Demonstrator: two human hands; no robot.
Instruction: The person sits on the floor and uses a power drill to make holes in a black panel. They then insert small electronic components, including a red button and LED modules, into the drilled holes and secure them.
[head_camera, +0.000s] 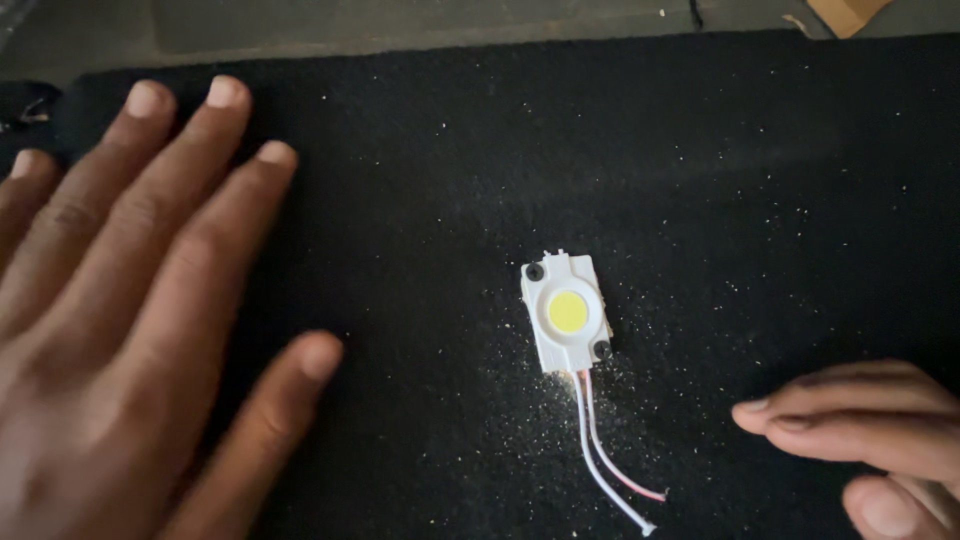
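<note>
LED module: small white LED module (566, 312) with yellow round chip lies flat at centre of the black mat (700, 150), touched by nobody.
Wires: red wire (618, 462) and white wire (600, 470) trail toward 5 o'clock.
Left hand: left hand (130, 300) at 9 o'clock, spread flat, empty, probably steadying the mat.
Right hand: right hand (860, 430) at 4 o'clock, fingers loosely curled, holding nothing, near the wire ends.

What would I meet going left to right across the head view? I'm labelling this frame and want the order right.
left hand → white LED module → its two wires → right hand, all on the black mat.
</note>
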